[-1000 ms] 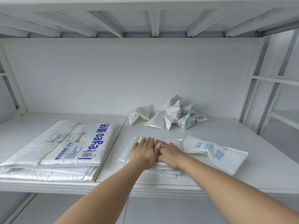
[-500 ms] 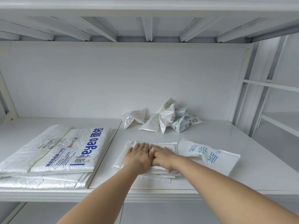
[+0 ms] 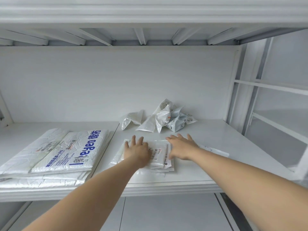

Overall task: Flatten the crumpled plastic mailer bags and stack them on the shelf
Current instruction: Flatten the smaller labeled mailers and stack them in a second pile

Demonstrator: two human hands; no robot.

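A small stack of flattened mailer bags (image 3: 160, 155) is lying near the front edge of the shelf (image 3: 216, 130), about midway along it. The bags are looking white and glossy, pressed fairly flat. A barcode label is showing on the top one, and their edges are sitting slightly out of line.

The left hand (image 3: 136, 151) is resting palm-down on the left half of the stack, fingers straight and spread, gripping nothing. The right hand (image 3: 181, 147) is lying over the stack's right edge, fingers likewise straight and splayed toward the back, holding nothing. Blur is making it hard to tell how firmly it is pressing. Under the right forearm a single flat bag (image 3: 216, 150) is poking out to the right, mostly hidden.

Behind the hands, toward the back edge, a heap of crumpled bags (image 3: 165, 117) is standing in peaks. A lone crumpled bag (image 3: 131, 120) is sitting just beside it on the left. Toward the front left corner a larger stack (image 3: 58, 154) of flattened mailers is lying, with blue lettering running across its top bag and its left end being cut off by the frame.

The shelf is looking plain white, with a seam running front to back between the two stacks. A white back wall (image 3: 116, 80) is closing it in. The ribbed underside of an upper shelf (image 3: 150, 37) is hanging overhead, and white uprights (image 3: 236, 84) are standing at the right end. The small print on the labels is proving too fine to read.
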